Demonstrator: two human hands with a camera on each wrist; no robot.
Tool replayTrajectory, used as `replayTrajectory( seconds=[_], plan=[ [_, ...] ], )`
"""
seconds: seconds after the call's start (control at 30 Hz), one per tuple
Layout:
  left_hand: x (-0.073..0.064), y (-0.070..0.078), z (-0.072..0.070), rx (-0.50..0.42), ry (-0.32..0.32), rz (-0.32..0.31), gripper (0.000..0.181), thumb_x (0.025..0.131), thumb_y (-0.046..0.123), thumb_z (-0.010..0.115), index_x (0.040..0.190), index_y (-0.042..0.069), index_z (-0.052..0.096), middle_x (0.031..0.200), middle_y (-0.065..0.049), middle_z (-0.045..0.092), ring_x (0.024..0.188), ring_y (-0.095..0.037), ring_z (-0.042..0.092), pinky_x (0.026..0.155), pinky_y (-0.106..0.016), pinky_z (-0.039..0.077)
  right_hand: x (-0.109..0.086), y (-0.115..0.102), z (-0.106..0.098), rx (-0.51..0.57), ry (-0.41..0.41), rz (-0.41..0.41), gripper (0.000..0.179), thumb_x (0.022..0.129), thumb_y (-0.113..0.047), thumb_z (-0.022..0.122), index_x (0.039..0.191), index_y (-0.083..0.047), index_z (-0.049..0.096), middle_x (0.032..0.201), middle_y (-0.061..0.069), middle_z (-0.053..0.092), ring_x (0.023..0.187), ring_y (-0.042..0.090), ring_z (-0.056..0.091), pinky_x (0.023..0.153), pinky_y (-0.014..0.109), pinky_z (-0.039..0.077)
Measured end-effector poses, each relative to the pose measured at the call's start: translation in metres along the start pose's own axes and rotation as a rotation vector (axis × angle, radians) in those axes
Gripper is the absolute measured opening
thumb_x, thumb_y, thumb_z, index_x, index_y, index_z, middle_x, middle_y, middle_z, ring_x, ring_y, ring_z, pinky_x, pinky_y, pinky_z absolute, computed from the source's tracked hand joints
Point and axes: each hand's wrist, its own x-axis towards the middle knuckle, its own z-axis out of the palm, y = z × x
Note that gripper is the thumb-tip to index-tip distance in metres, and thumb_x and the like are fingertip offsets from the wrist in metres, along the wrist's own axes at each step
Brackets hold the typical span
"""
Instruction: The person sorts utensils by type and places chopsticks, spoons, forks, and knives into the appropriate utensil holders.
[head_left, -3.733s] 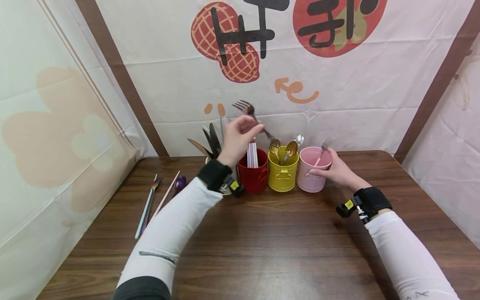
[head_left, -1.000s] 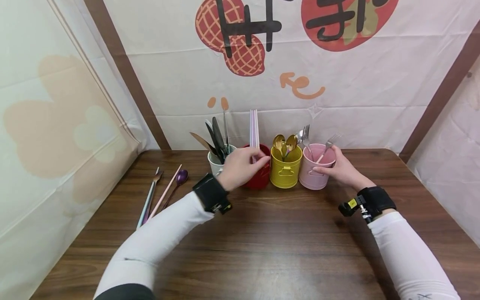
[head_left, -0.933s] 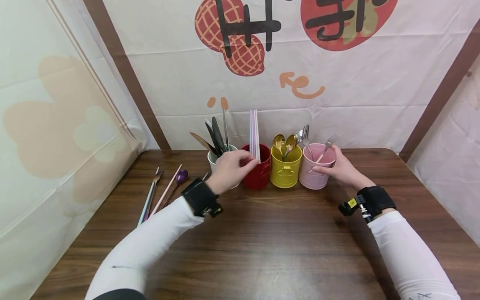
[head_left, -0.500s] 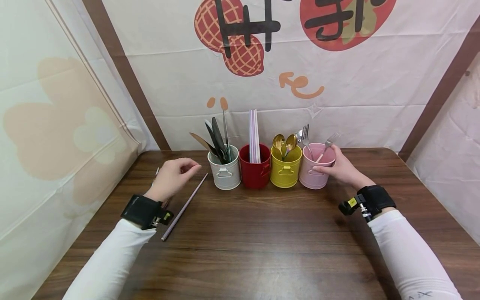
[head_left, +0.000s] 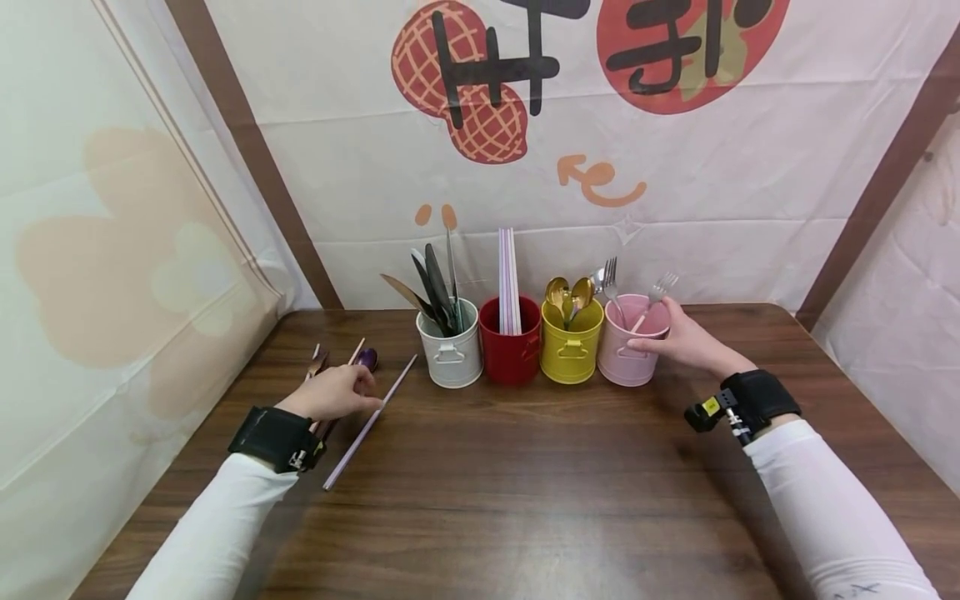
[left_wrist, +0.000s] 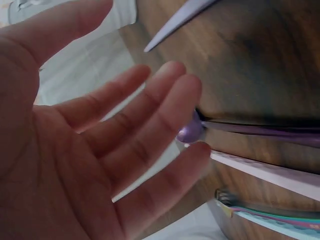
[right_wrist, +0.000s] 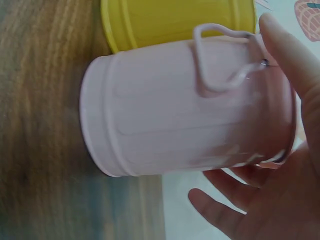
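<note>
My left hand hovers over the left side of the table, between a lilac chopstick and a purple spoon. Its fingers are loosely bent with nothing between them in the left wrist view. Beneath it lie a pink chopstick, a light blue stick and a fork, partly covered by the hand in the head view. My right hand grips the upper part of a pink bucket, thumb in front and the other fingers around its side. Two forks lean in that bucket.
Left of the pink bucket stand a yellow bucket with spoons, a red bucket with chopsticks and a white bucket with several knives. A cloth wall rises behind the wooden table.
A fork held by my left hand earlier now stands in the pink bucket. That hand has moved left past the buckets and lowered over the loose cutlery. The right hand stays on the pink bucket.
</note>
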Motion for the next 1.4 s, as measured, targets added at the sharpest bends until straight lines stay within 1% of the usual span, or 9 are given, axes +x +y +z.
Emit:
replayTrajectory(
  seconds=[0.13,0.3,0.4,0.5,0.67,0.9,1.07,1.2,1.4],
  plan=[
    [0.0,0.0,0.007,0.02,-0.052,-0.042,0.032,0.08,0.035,0.077,0.087,0.008,0.061,0.075,0.001,0.059,0.068,-0.016,0.053,0.062,-0.034,0.044,-0.001,-0.003,-0.011,-0.034,-0.022,0.005,0.088,0.089,-0.032,0.071,0.143,0.01,0.017,0.132,0.037,0.043,0.124,0.046,0.044,0.102,0.055,0.035],
    [0.006,-0.002,0.015,-0.076,-0.132,-0.078,0.029,0.081,0.027,0.078,0.073,0.01,0.055,0.062,0.002,0.054,0.055,-0.012,0.052,0.052,-0.028,0.041,-0.001,-0.014,-0.03,-0.108,-0.004,0.05,0.088,0.096,-0.042,0.058,0.146,0.011,0.009,0.142,0.042,0.028,0.13,0.054,0.032,0.103,0.06,0.031],
    [0.009,-0.005,0.018,-0.146,-0.167,-0.105,0.028,0.082,0.021,0.077,0.068,0.01,0.055,0.058,0.002,0.052,0.05,-0.01,0.052,0.048,-0.024,0.04,0.001,-0.024,-0.034,-0.174,0.072,0.058,0.091,0.096,-0.05,0.053,0.148,0.011,0.009,0.147,0.04,0.02,0.133,0.054,0.024,0.105,0.062,0.025],
    [0.011,-0.006,0.019,-0.187,-0.179,-0.13,0.027,0.082,0.018,0.075,0.065,0.009,0.057,0.056,0.001,0.053,0.048,-0.01,0.051,0.044,-0.022,0.037,0.004,-0.037,-0.031,-0.22,0.178,0.018,0.092,0.095,-0.052,0.054,0.149,0.011,0.013,0.148,0.037,0.022,0.136,0.05,0.022,0.108,0.06,0.021],
    [0.014,-0.004,0.019,-0.206,-0.176,-0.158,0.025,0.082,0.015,0.074,0.063,0.008,0.059,0.056,-0.002,0.057,0.048,-0.012,0.054,0.04,-0.022,0.037,0.013,-0.062,-0.017,-0.275,0.265,-0.103,0.083,0.094,-0.044,0.06,0.146,0.01,0.023,0.145,0.033,0.029,0.134,0.047,0.026,0.109,0.057,0.02],
    [0.011,-0.002,0.018,-0.251,-0.172,-0.195,0.02,0.083,0.01,0.07,0.066,0.006,0.06,0.058,-0.002,0.058,0.051,-0.013,0.057,0.044,-0.027,0.048,0.024,-0.095,0.015,-0.293,0.192,-0.253,0.082,0.093,-0.042,0.064,0.148,0.003,0.024,0.15,0.025,0.029,0.137,0.039,0.027,0.111,0.052,0.023],
    [0.005,-0.003,0.017,-0.318,-0.175,-0.214,0.014,0.084,0.005,0.065,0.072,0.004,0.058,0.061,-0.003,0.057,0.053,-0.014,0.057,0.045,-0.028,0.049,0.032,-0.111,0.045,-0.325,0.149,-0.35,0.082,0.09,-0.044,0.067,0.147,0.0,0.029,0.148,0.02,0.035,0.136,0.034,0.032,0.111,0.048,0.026],
    [0.0,-0.007,0.013,-0.375,-0.159,-0.172,0.005,0.085,0.003,0.061,0.081,0.001,0.058,0.065,-0.005,0.058,0.058,-0.015,0.058,0.047,-0.03,0.051,0.039,-0.116,0.07,-0.359,0.107,-0.39,0.083,0.088,-0.049,0.067,0.147,0.0,0.033,0.146,0.019,0.039,0.135,0.033,0.034,0.11,0.046,0.028],
    [-0.002,-0.018,0.0,-0.573,-0.083,-0.144,0.007,0.094,-0.001,0.053,0.097,-0.007,0.053,0.081,-0.013,0.069,0.073,-0.023,0.069,0.052,-0.034,0.054,0.046,-0.115,0.098,-0.406,0.059,-0.381,0.085,0.087,-0.054,0.065,0.146,0.0,0.035,0.145,0.018,0.042,0.138,0.034,0.029,0.113,0.046,0.021]
  ],
)
